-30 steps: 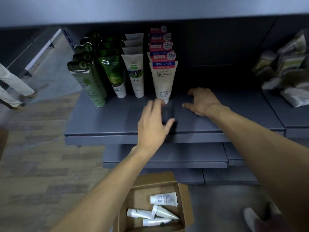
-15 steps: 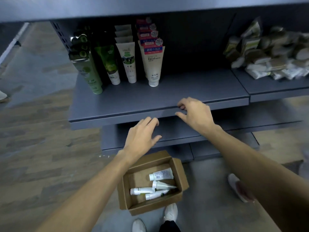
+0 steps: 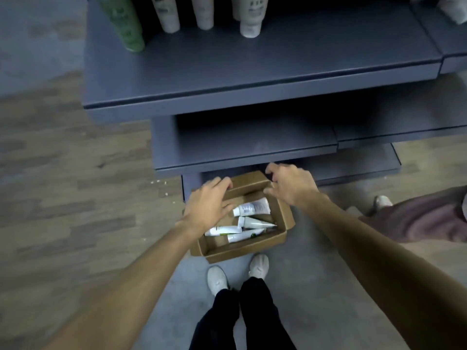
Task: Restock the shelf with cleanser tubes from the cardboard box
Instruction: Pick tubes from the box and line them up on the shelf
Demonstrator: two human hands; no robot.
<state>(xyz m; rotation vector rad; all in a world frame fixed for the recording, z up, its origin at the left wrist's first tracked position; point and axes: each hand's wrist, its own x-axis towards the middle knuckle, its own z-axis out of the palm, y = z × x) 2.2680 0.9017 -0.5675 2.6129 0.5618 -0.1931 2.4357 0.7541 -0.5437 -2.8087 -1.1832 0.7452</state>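
An open cardboard box (image 3: 242, 250) sits on the floor below the shelving, with several white cleanser tubes (image 3: 252, 209) lying flat inside. My left hand (image 3: 208, 204) hovers over the box's left side, fingers spread and holding nothing. My right hand (image 3: 290, 184) is over the box's far right corner, fingers curled apart and empty. The top shelf (image 3: 252, 79) carries upright tubes at its back: a green tube (image 3: 126, 24) at left and white tubes (image 3: 249, 18) beside it, cut off by the frame's top edge.
Two lower grey shelves (image 3: 240, 152) jut out above the box. My white shoes (image 3: 217, 277) stand just behind the box. Another person's shoe and maroon trouser leg (image 3: 417, 215) are at the right. Wood-look floor lies to the left.
Both hands dropped from the top shelf's surface and edge down to just above the box. My view tilted downward, so the shelf products slid to the top of the frame.
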